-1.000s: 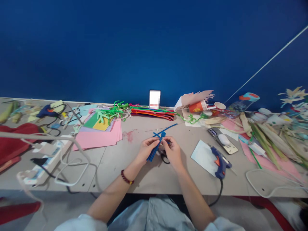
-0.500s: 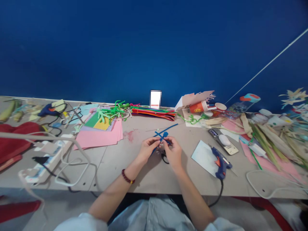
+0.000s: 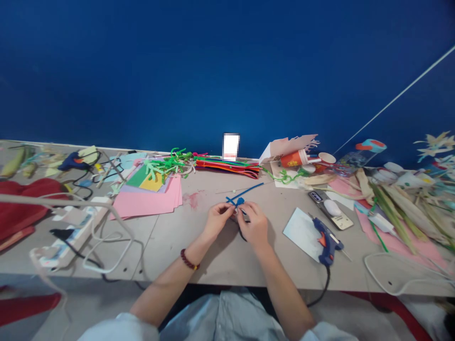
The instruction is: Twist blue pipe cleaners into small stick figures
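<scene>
My left hand (image 3: 217, 220) and my right hand (image 3: 254, 224) meet at the middle of the grey table (image 3: 220, 255), both pinched on a blue pipe cleaner piece (image 3: 237, 202). Its twisted part shows between my fingertips, and one long blue end (image 3: 250, 189) sticks out up and to the right. Black scissors (image 3: 242, 233) lie half hidden under my right hand. A dark bead bracelet (image 3: 188, 260) is on my left wrist.
Pink and coloured paper sheets (image 3: 149, 199) and green pipe cleaners (image 3: 170, 163) lie at left. A blue glue gun (image 3: 325, 239) rests on a white card at right, beside a phone (image 3: 329, 208). Power strip and cables (image 3: 74, 227) at left; dried leaves (image 3: 401, 203) at right.
The long blue bundle that hung below my left hand has gone from view; the piece is now a small knot between my fingertips. Both hands moved slightly closer together.
</scene>
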### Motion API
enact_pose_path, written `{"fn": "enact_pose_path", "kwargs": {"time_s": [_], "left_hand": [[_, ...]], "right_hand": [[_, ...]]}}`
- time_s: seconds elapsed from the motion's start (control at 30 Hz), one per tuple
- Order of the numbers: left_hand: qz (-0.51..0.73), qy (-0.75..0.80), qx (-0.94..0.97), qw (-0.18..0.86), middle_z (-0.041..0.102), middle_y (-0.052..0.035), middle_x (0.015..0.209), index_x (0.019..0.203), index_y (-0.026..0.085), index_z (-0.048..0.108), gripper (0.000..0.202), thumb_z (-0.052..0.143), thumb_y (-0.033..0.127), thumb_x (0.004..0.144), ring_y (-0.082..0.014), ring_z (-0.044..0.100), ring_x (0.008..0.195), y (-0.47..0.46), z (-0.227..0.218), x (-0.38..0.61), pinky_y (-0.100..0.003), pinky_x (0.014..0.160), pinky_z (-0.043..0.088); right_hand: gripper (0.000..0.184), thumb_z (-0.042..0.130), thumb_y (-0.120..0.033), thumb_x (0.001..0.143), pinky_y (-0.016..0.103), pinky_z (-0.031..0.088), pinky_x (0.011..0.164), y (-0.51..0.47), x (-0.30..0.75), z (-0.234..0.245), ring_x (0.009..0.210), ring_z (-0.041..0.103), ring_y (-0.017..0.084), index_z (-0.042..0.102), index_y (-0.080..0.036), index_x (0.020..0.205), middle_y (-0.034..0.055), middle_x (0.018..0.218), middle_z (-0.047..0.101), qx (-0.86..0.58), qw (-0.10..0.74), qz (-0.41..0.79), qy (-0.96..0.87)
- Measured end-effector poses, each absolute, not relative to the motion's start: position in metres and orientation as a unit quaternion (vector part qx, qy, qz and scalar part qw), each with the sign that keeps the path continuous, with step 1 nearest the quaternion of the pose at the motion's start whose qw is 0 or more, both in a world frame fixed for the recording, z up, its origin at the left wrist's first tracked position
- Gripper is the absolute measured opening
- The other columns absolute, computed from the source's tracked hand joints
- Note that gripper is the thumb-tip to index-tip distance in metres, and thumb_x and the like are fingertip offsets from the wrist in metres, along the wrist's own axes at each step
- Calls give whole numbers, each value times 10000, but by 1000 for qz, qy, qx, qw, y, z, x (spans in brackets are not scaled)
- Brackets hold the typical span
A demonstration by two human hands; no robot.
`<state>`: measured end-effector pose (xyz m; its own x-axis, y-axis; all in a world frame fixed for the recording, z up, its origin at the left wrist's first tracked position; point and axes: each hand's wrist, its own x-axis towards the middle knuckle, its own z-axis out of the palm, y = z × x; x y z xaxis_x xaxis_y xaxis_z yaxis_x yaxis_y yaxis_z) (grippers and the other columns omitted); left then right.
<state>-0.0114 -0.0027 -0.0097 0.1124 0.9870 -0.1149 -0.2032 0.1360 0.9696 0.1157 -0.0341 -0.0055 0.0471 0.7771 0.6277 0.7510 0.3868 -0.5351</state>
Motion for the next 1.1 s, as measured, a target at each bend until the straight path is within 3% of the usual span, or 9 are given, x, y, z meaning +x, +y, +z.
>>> {"fn": "enact_pose_path", "kwargs": {"time_s": [0.27,0.47,0.57,0.67,0.83,0.97,1.1], "left_hand": [[483,475,601,424,646,-23,655,679,160,655,152,598,279,755,-125,554,606,-9,-15,-12,-245,612,439],[499,460,560,475,622,-6,617,693,153,635,169,621,312,748,-103,539,539,-10,-14,-10,-225,562,430],[500,453,505,539,597,7,568,665,150,620,211,667,353,698,-95,520,499,-7,-11,-9,-221,532,419],[474,444,459,607,604,4,563,668,147,633,252,691,392,671,-98,524,495,-5,-7,-10,-220,522,410],[455,436,461,625,638,-15,591,689,146,673,280,705,423,662,-117,554,541,-7,0,-13,-230,553,430],[449,429,481,619,661,-32,626,688,150,685,294,703,442,660,-132,564,557,-6,2,-14,-242,556,443],[426,410,538,601,685,-48,680,703,154,697,269,681,422,684,-152,589,615,-4,-2,-14,-258,601,465]], "right_hand": [[136,532,-154,821,298,460,715,-37,114,-4,790,549,179,660,-193,799,72,790,626,-536,410,-115,-729],[142,540,-147,801,322,479,749,-40,114,0,796,575,181,647,-203,876,70,822,646,-501,494,-89,-705],[129,544,-192,801,321,484,749,-40,116,1,799,583,176,614,-196,908,70,852,638,-524,564,0,-638],[157,561,-307,796,302,486,716,-36,120,-1,765,580,160,586,-190,897,51,851,623,-579,621,168,-502],[276,663,-417,696,265,477,605,-24,124,-7,651,592,142,647,-182,840,25,778,665,-526,585,497,-367],[315,770,-358,580,231,449,528,-22,123,-8,585,560,111,687,-178,824,13,761,675,-498,589,552,-316],[296,780,-324,580,217,446,517,-23,125,-8,532,529,85,702,-170,821,-7,687,658,-478,557,599,-320]]}}
